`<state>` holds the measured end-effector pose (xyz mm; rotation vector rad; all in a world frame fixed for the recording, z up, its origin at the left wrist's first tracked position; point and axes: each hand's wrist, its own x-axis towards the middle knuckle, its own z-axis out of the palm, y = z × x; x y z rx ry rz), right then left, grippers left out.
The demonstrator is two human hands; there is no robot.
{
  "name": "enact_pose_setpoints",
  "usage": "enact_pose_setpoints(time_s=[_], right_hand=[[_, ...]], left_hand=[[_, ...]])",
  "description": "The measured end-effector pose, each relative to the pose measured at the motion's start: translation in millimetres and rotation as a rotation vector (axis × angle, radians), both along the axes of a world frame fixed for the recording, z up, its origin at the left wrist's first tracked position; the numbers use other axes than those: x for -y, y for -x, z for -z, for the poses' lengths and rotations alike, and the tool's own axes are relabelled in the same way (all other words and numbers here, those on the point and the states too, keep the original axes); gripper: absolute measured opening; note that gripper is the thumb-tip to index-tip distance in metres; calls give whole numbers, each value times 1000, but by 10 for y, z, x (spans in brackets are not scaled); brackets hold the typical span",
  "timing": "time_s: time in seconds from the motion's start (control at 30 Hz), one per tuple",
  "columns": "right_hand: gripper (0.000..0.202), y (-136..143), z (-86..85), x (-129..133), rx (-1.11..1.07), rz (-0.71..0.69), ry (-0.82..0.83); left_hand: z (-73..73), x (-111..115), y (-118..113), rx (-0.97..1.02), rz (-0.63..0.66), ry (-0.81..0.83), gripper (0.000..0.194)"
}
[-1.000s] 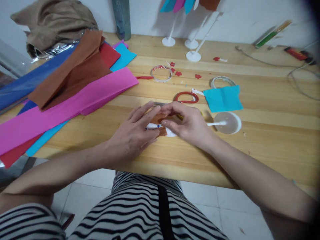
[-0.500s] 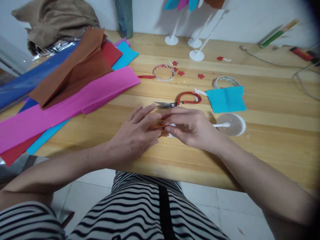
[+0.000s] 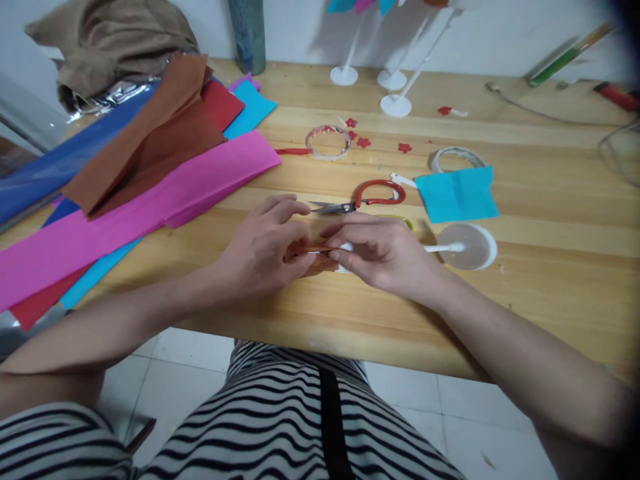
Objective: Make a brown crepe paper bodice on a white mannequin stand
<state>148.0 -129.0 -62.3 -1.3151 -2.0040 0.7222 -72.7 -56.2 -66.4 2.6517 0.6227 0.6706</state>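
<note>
My left hand (image 3: 267, 243) pinches the left edge of a small brown paper piece (image 3: 323, 265) above the table's front part. Pressed together on the other end of that paper are the thumb and fingers of my right hand (image 3: 387, 252). A bit of white shows at the right fingertips, and the right palm covers what lies behind it. From under that hand a white stem runs to a round white stand base (image 3: 467, 247). Just beyond my hands lie scissors (image 3: 357, 202) with red handles. Something yellow-green (image 3: 407, 223) peeks out behind my right knuckles.
Blue paper (image 3: 457, 195) lies against a tape roll (image 3: 455, 155) on the right. A clear tape ring (image 3: 327, 142) and small red flower cutouts (image 3: 363, 143) are behind the scissors. Pink paper (image 3: 215, 177) and brown sheets (image 3: 155, 133) pile up left. White stands (image 3: 395, 105) line the wall.
My left fingers have curled in and drawn slightly left, so more of the brown paper shows between the hands. My right hand keeps its pinch; the view has shifted a little.
</note>
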Motion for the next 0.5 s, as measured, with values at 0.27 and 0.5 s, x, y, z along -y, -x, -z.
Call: enact_pose_setpoints(time_s=[0.27,0.5], right_hand=[[9,7,-22,10,64,42,-3],[13,-74,-72,-5,96,-51,61]], left_hand=[[-97,-64,-142,-26,99,-52,22],[-82,-60,-204,-43,57,134,19]])
